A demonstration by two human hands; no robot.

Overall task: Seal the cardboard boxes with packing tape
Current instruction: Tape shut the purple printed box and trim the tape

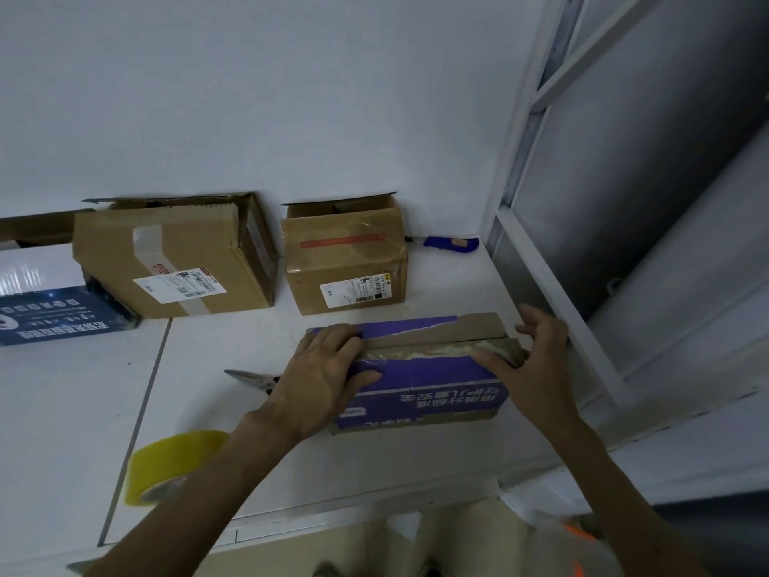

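A purple and brown cardboard box (428,368) lies on the white table (249,351), with clear tape along its top seam. My left hand (324,372) rests flat on the box's left end, fingers spread over the top. My right hand (528,360) presses the tape down at the box's right end, thumb on top and fingers around the edge. A yellow roll of packing tape (166,464) stands on the table at the near left, partly behind my left forearm. Scissors (249,378) lie just left of my left hand.
Two brown cardboard boxes stand at the back against the wall: a larger one (174,260) and a smaller one (345,260), both with flaps up. A blue utility knife (449,244) lies at the back right. A blue and white box (50,301) sits far left. A white frame (561,310) borders the table's right side.
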